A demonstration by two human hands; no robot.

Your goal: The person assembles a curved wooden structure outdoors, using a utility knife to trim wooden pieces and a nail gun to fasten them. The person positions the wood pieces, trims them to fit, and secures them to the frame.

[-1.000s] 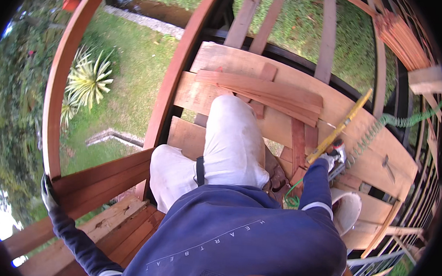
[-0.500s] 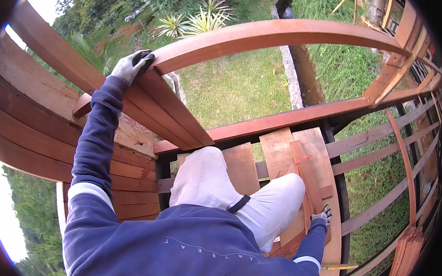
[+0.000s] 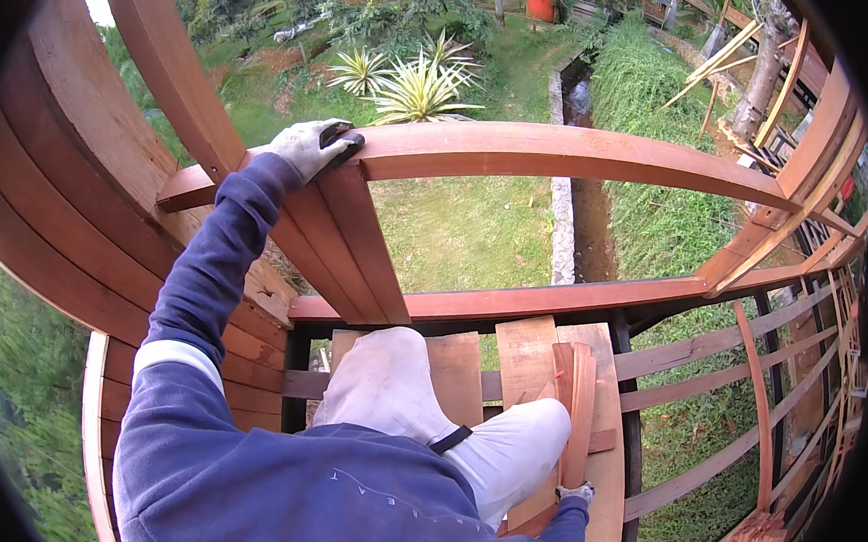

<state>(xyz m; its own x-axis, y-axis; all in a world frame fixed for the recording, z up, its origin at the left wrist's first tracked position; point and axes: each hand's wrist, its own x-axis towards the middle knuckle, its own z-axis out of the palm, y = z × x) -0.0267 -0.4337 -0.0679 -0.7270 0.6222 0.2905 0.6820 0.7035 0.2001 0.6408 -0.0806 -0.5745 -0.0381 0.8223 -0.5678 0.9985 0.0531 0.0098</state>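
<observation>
Head view: gloved left hand [image 3: 308, 147] clamped over curved top rail [image 3: 558, 152], dark block, maybe sanding pad [image 3: 347, 147], pinned under fingers [image 3: 325, 133]. Rail's long axis sweeping rightward from that grip, smooth reddish timber, gently bowed. Gloved right hand [image 3: 575, 493] far below rail, fingers closed on upright narrow wood strip [image 3: 578, 416], standing beside rough plank decking [image 3: 526, 359]. Left hand nearer rail.

Soft, even daylight with no hard shadows. Beyond the gloved left hand [image 3: 308, 147], the grass is bright and sharp. Left of that hand, the sky glares to blank white. Fisheye distortion bends the reddish-brown curved wooden rail [image 3: 558, 152]; black vignette rings the frame.
</observation>
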